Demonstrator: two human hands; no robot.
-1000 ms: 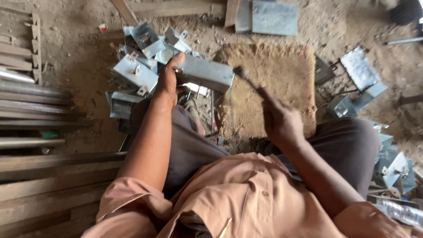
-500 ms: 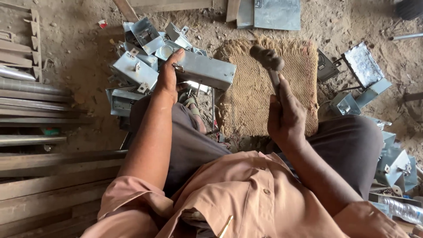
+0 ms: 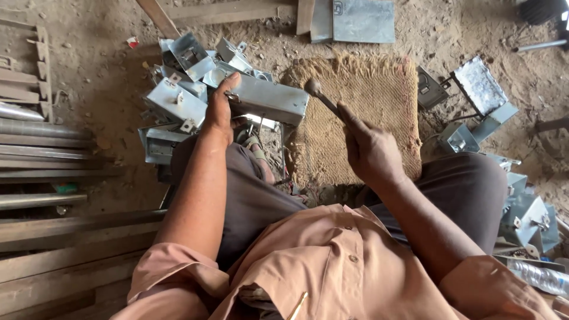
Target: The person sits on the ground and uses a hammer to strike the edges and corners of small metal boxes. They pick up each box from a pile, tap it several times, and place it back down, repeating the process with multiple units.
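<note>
You get soft, even daylight over the straw mat (image 3: 361, 118), with only faint shadows on the sandy ground around it. The metal boxes (image 3: 178, 101) left of the mat show pale glare on their flat faces. The hammer head (image 3: 313, 88) at the mat's edge is slightly motion-blurred; the rest stays sharp.

Rough metalworking workshop, floor-level, open dirt ground. Sandy earth floor (image 3: 106, 71) strewn with debris. Heap of folded galvanised sheet-metal boxes (image 3: 189, 89) upper left of centre, more (image 3: 474, 112) at right edge. Coarse jute mat (image 3: 379, 112) at centre as work surface. Metal pipes (image 3: 41, 127) and wooden planks (image 3: 65, 249) stacked at left. Flat metal sheet (image 3: 363, 21) at top. Hammer (image 3: 323, 98) in use beside boxes.
</note>
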